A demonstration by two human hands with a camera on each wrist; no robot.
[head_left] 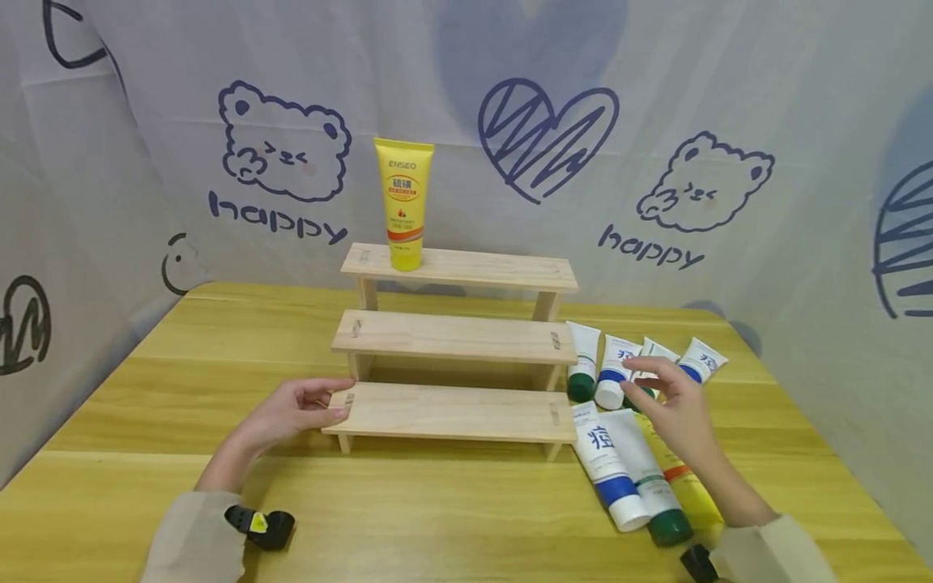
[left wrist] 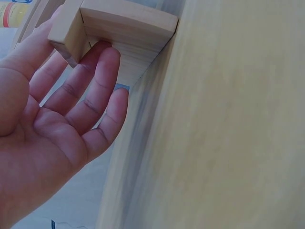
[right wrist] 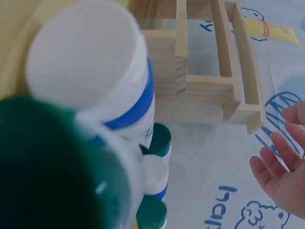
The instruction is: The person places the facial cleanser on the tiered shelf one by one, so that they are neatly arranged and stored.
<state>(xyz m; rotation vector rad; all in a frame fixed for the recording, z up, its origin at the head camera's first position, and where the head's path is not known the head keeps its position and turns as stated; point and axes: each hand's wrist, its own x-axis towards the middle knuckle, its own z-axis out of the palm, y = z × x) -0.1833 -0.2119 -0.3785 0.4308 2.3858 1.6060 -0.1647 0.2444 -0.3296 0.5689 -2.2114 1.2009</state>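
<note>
A three-tier wooden display stand (head_left: 452, 411) stands mid-table, with one yellow squeeze tube (head_left: 406, 202) upright on the top step. My left hand (head_left: 295, 409) grips the left end of the lowest step. In the left wrist view, its fingers (left wrist: 102, 83) curl at the underside of the board's end (left wrist: 128, 21). Right of the stand, my right hand (head_left: 674, 401) hovers over squeeze tubes with thumb and fingers apart, holding nothing. Nearest below it are a white tube with a blue band and white cap (head_left: 612, 393) and a half-hidden yellow tube (head_left: 688, 486).
In front of the right hand lie a blue-banded white tube (head_left: 608, 470) and a green-capped white tube (head_left: 656, 478). Further back are another green-capped tube (head_left: 583, 364) and a blue-banded one (head_left: 701, 360). A printed curtain (head_left: 452, 65) hangs behind the wooden table (head_left: 408, 518).
</note>
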